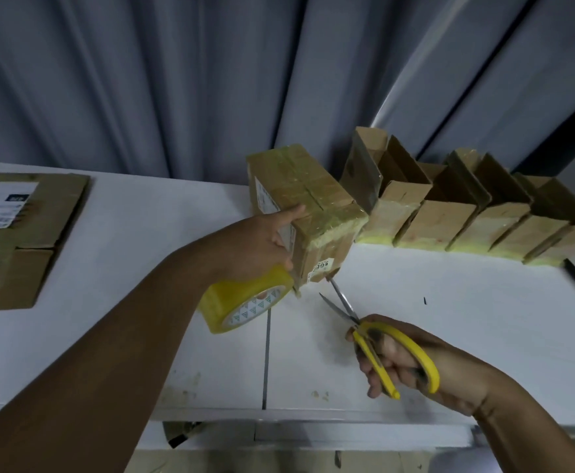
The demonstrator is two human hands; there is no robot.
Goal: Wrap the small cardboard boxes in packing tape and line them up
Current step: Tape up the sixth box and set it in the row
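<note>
My left hand (257, 242) grips a small tape-wrapped cardboard box (308, 199), held tilted just above the white table (449, 302). A yellow packing tape roll (245, 302) hangs below that hand, close to the box's near bottom edge. My right hand (412, 360) holds yellow-handled scissors (381, 343) with the blades apart. One blade tip reaches the box's lower corner. To the right, several small cardboard boxes (467, 213) stand in a row along the table's back edge, their top flaps up and yellowish tape at their bases.
Flattened cardboard boxes with a white label (16, 233) lie on the table at the far left. A grey pleated curtain (177, 80) hangs behind the table. A seam (266, 353) runs down the tabletop's middle.
</note>
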